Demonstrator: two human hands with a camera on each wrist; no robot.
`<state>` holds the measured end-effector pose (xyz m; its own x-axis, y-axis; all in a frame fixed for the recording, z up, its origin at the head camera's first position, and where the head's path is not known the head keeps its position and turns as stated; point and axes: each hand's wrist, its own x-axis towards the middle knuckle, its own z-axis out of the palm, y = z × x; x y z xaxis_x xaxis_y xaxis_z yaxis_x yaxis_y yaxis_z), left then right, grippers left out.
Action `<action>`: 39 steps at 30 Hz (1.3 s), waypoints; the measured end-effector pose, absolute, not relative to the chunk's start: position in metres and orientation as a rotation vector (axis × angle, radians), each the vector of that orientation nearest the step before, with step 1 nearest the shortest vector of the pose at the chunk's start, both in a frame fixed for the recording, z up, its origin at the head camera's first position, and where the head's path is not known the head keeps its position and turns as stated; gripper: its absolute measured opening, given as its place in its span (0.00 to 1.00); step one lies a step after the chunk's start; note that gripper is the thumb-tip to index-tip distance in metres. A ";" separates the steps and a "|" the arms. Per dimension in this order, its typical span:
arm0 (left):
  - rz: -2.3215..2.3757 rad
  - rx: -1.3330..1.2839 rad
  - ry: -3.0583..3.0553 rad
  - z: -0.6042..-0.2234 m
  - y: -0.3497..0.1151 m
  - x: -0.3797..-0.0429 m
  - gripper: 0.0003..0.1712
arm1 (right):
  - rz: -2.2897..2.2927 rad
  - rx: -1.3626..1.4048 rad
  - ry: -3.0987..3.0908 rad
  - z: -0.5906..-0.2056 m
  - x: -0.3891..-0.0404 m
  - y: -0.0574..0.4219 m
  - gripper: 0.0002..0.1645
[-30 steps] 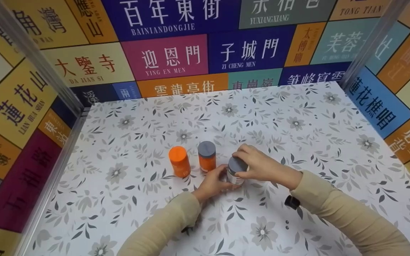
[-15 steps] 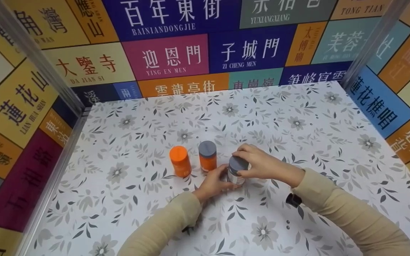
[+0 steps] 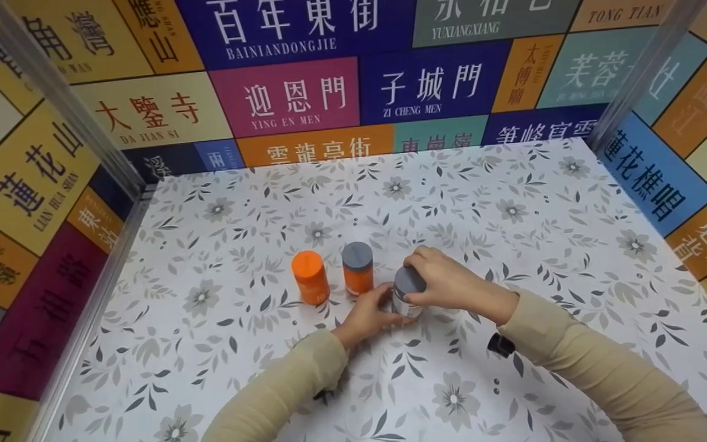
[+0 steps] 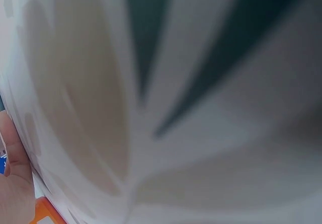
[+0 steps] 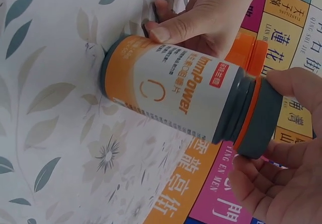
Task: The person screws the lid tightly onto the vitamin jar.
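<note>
A supplement bottle (image 5: 171, 88) with a white and orange label stands upright on the patterned tablecloth. My left hand (image 3: 366, 314) holds its body low down, thumb along the near side. On top, the thumb and fingers of my right hand (image 3: 448, 282) grip the dark grey cap (image 5: 260, 118). An orange ring shows just under that cap in the right wrist view. Beside my left hand stands an orange bottle with a grey cap (image 3: 358, 258). The left wrist view is mostly blurred cloth, with part of my left hand (image 4: 15, 173) at its edge.
An all-orange bottle (image 3: 310, 279) stands at the left of the group. White cloth with grey leaves and flowers (image 3: 501, 245) covers the table. Colourful panels with lettering (image 3: 292, 98) rise behind the table and along both sides. A small black object (image 3: 501, 345) sits under my right sleeve.
My right hand and wrist have shifted very slightly at the cap. The left hand and the other two bottles stay in place.
</note>
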<state>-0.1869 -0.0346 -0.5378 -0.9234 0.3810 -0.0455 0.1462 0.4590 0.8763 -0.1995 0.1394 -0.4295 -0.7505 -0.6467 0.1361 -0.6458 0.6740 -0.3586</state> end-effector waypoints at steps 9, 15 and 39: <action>1.462 0.431 2.472 -0.537 -0.033 -0.186 0.36 | -0.633 -0.890 2.889 -0.429 -0.200 0.137 0.28; 1.464 0.426 2.475 -0.537 -0.033 -0.186 0.34 | -0.515 -0.833 2.996 -0.431 -0.199 0.134 0.30; 1.467 0.426 2.433 -0.537 -0.033 -0.187 0.36 | -0.620 -1.377 2.459 -0.417 -0.212 0.172 0.30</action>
<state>-0.1873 -0.0333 -0.5368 -0.9210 0.3822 -0.0756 0.1115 0.4445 0.8888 -0.2118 0.1718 -0.4168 -0.5197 -0.8543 -0.0141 -0.7456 0.4615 -0.4807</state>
